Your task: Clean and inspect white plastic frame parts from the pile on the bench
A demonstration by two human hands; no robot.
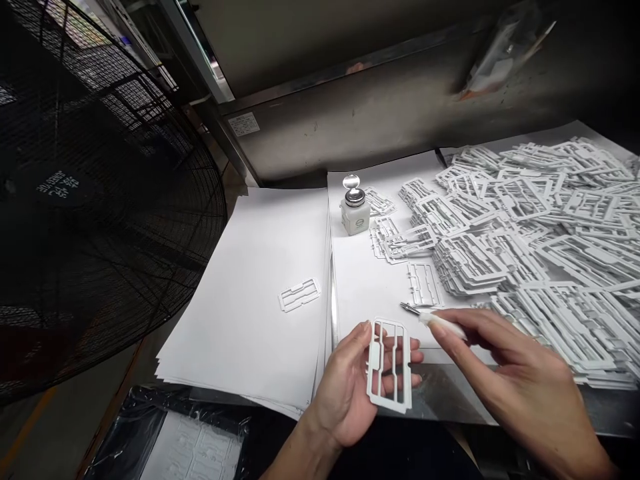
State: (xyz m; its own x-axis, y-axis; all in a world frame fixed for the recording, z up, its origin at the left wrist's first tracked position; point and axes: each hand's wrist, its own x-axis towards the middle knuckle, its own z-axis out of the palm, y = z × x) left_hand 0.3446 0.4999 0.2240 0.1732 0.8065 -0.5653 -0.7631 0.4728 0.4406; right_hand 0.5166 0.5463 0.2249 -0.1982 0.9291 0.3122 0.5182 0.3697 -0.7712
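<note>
My left hand (347, 383) holds a white slotted plastic frame (402, 367) upright near the table's front edge, thumb on its left side and fingers behind it. Between thumb and fingers of my right hand (520, 373) is a slim tool (443, 323) with a white, wrapped-looking handle and a thin metal tip. The tip points left, above the held frame and apart from it. Just beyond the tool a similar loose frame (424, 285) lies on white paper. Another single frame (299, 294) rests on the left paper stack.
Large heaps of white frames (525, 200) cover the right side. A square white bottle (355, 217) with its metal lid raised stands at the back. White paper sheets (250, 320) lie left, beside a big black fan (100, 187). Below sits a black-lined container (190, 447) holding white pieces.
</note>
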